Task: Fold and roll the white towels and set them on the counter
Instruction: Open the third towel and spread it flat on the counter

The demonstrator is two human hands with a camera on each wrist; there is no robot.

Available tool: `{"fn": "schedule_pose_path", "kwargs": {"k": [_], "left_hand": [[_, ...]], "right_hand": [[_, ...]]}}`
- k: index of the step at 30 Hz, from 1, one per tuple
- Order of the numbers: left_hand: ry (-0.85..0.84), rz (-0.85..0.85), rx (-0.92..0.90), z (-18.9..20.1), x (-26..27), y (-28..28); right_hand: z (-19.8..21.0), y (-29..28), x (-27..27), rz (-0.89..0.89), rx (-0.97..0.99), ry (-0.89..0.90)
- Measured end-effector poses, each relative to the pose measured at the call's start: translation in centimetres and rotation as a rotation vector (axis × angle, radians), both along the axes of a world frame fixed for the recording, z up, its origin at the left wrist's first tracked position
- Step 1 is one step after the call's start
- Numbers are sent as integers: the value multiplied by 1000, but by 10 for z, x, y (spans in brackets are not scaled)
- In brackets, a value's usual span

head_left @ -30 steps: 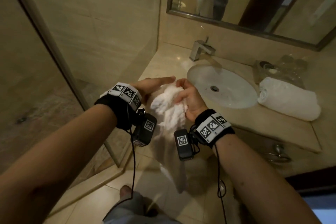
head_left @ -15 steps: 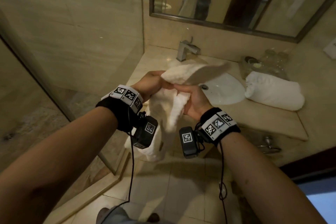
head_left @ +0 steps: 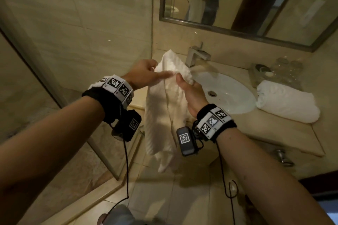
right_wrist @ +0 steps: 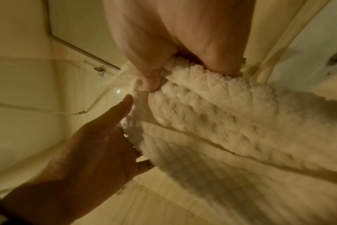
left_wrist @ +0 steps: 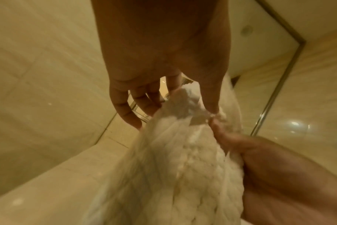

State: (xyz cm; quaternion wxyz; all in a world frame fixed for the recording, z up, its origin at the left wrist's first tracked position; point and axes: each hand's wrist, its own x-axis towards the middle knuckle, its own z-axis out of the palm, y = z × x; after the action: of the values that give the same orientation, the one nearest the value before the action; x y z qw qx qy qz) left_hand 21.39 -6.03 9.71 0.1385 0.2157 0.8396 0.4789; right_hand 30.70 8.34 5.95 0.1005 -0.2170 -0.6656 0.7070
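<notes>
A white textured towel (head_left: 162, 115) hangs loosely from both hands in front of the counter's left end, its lower end dangling above the floor. My left hand (head_left: 161, 71) pinches the towel's top edge (left_wrist: 183, 167) between thumb and fingers. Close beside it, my right hand (head_left: 182, 82) grips the bunched upper part, thumb dug into the pile (right_wrist: 221, 121). A corner of the towel sticks up behind the hands. A second white towel (head_left: 287, 104), rolled, lies on the counter (head_left: 274, 129) right of the sink.
The white oval sink (head_left: 237, 100) and chrome faucet (head_left: 195, 55) are just beyond the hands. Several glasses on a tray (head_left: 274, 73) stand at the back right. A glass shower partition (head_left: 54, 87) runs along the left. A mirror (head_left: 256, 5) hangs above.
The towel was bunched in my hands, then flipped out over the sink. It now hangs straight down with one corner raised, and my left thumb has come over its top edge.
</notes>
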Motion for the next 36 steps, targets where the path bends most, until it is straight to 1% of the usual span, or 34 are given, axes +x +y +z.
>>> {"fn": "schedule_pose_path", "kwargs": {"k": [2, 5, 7, 10, 11, 13, 14, 17, 18, 19, 20, 21, 23, 25, 28, 30, 31, 32, 34, 36], "left_hand": [[-13, -62, -76, -6, -2, -2], [-26, -104, -8, -16, 2, 3], [-23, -142, -27, -21, -2, 9], [40, -180, -250, -32, -17, 12], [65, -184, -299, -39, -25, 13], [99, -197, -375, -49, -36, 14], [102, -215, -441, -57, -42, 13], [104, -270, -713, -84, -61, 0], [72, -275, -756, -94, -68, -5], [42, -278, -752, -104, -75, -10], [11, -270, -730, -110, -83, -13], [2, -245, -673, -116, -92, -13], [-8, -158, -552, -120, -107, -11], [-20, -79, -495, -118, -118, -7], [-51, -64, -462, -109, -120, -1], [-81, -103, -461, -96, -116, -1], [-85, -146, -498, -89, -114, -3], [-89, -208, -575, -80, -112, -6], [-63, -335, -772, -71, -109, -14], [9, -355, -931, -70, -105, -22]], "right_hand": [[-3, -10, -8, 36, 7, -18], [-4, -14, -16, 106, 53, 6], [-7, -14, -21, 117, 89, 15], [-10, -7, -34, 48, 68, 14], [-11, -4, -39, 25, 44, 18], [-12, -1, -48, 8, -35, 32], [-11, 0, -50, -17, -85, 36], [-11, 11, -58, -25, -161, 78], [-10, 18, -62, -45, -164, 71], [-9, 25, -65, -83, -196, 66], [-8, 32, -70, -137, -224, 43], [-10, 40, -75, -175, -201, 18], [-14, 46, -80, -203, -107, -37], [-24, 47, -82, -219, -73, -116], [-48, 48, -85, -187, -1, -271], [-59, 47, -86, -156, 59, -339], [-61, 45, -84, -155, 86, -366], [-62, 44, -82, -159, 111, -388], [-65, 46, -80, -178, 163, -417], [-68, 48, -80, -212, 183, -433]]}}
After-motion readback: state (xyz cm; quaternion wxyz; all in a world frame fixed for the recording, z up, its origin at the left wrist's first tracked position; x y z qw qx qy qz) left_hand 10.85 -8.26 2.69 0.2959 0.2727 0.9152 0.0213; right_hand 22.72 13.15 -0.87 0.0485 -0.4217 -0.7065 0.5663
